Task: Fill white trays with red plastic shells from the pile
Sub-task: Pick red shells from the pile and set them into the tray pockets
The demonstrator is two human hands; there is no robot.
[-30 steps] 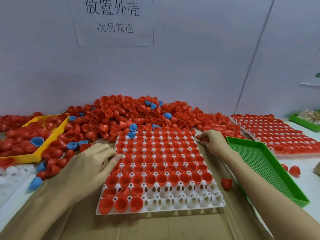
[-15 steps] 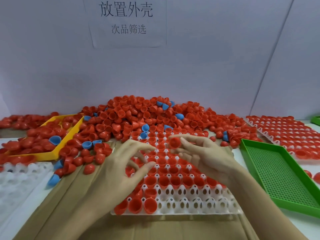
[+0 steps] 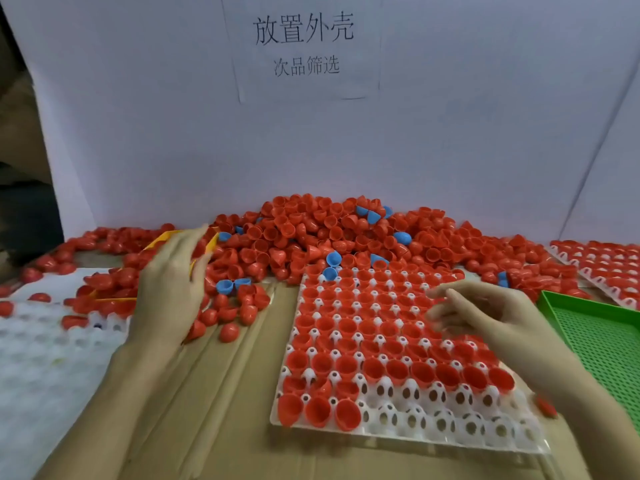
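On the cardboard-covered bench [image 3: 214, 393], your white tray [image 3: 433, 429] lies at 6 o'clock, long axis running away from you, red shells [image 3: 396, 370] cup-up in most sockets. Right hand [image 3: 485, 317] hovers above it, fingers spread, empty. Left hand [image 3: 173, 289], at 10 o'clock, fingers straight, blurred. The pile [image 3: 329, 233] sits at 12.

We see a pile of red shells [image 3: 311, 237] in smooth, slightly glossy plastic, with a few blue shells [image 3: 333, 260] of the same finish among them. The white tray [image 3: 433, 420] is thin moulded plastic with a soft sheen. Under it lies matt brown corrugated cardboard [image 3: 207, 393], creased in ridges. At the right we find a green tray [image 3: 602, 341] of perforated plastic. A matt paper sign [image 3: 304, 46] hangs on the pale wall.
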